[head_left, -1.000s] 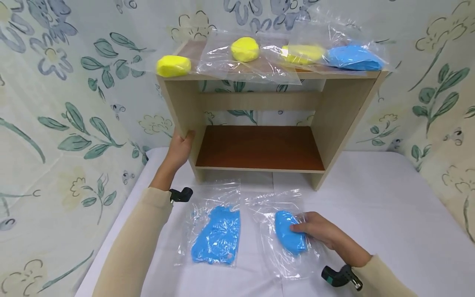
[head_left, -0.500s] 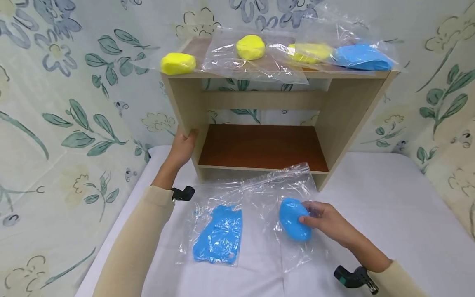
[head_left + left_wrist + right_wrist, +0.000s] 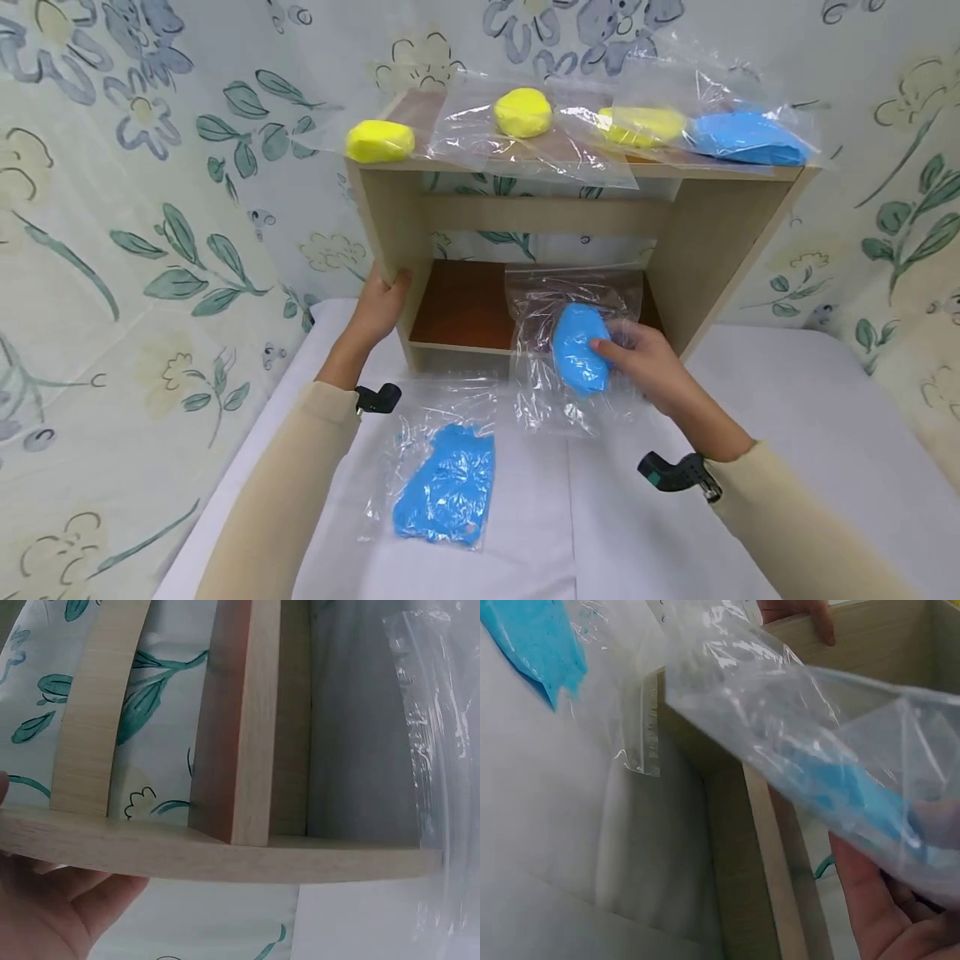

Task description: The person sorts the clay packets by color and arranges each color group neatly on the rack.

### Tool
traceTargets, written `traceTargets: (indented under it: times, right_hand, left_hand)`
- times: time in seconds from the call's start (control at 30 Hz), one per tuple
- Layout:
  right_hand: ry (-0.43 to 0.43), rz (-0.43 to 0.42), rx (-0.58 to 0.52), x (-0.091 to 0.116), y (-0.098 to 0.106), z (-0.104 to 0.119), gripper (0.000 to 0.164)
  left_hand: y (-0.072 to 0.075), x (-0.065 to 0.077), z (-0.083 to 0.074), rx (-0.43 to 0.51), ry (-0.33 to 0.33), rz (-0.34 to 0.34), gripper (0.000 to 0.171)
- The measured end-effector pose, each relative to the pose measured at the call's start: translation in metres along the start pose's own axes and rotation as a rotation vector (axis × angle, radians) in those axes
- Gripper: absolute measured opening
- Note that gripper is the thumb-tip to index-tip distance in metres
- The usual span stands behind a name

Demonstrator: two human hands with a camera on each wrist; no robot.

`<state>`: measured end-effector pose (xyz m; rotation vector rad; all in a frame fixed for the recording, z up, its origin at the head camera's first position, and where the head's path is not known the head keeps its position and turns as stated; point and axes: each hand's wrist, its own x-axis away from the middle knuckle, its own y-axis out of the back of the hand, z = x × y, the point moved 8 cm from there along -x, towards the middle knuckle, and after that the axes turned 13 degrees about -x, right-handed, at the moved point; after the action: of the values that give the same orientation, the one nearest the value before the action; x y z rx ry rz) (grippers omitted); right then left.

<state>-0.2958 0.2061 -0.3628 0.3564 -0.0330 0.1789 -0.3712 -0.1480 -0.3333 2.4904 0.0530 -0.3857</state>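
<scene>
My left hand (image 3: 380, 308) grips the left side panel of a small wooden shelf unit (image 3: 468, 308), thumb on the inner face. The left wrist view shows that hand (image 3: 67, 907) at the panel's edge. My right hand (image 3: 648, 367) pinches a clear zip bag (image 3: 536, 400) around a lump of blue clay (image 3: 576, 350). This bag is held up in front of the brown lower board and overlaps it in the head view. In the right wrist view the blue clay (image 3: 847, 787) shows blurred through the plastic, fingers beneath it.
Another zip bag with flattened blue clay (image 3: 447, 487) lies on the white cloth (image 3: 630, 542) before the shelf. On the shelf's top lie bagged yellow lumps (image 3: 522, 113) and a bagged blue lump (image 3: 750, 137). Floral fabric (image 3: 225, 167) hangs behind.
My right hand has lifted the bag of blue clay off the cloth and carried it forward to the lower shelf board. My left hand keeps its grip on the side panel.
</scene>
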Motion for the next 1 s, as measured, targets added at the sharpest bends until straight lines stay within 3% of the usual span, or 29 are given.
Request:
traceTargets:
  times: [0.2,0.4,0.47,0.83,1.0]
  right_hand:
    - [-0.034,-0.103,-0.161,-0.022,-0.012,-0.027,0.058]
    - [0.067,-0.293,-0.288,-0.036,-0.014,-0.035,0.049]
    - [0.086,-0.317,-0.302,-0.038,-0.013,-0.036,0.047]
    - [0.100,-0.260,-0.240,-0.042,-0.013,-0.037,0.048]
    - [0.019,-0.194,-0.211,-0.041,-0.014,-0.035,0.054]
  left_hand:
    - [-0.004,0.008,0.004,-0.094,0.088,0.000,0.048]
    - [0.003,0.010,-0.002,-0.101,0.084,-0.012,0.048]
    - [0.005,0.010,-0.004,-0.099,0.078,-0.021,0.048]
    - [0.009,0.008,-0.007,-0.121,0.050,-0.050,0.048]
    - [0.006,0.008,-0.003,-0.099,0.067,-0.036,0.049]
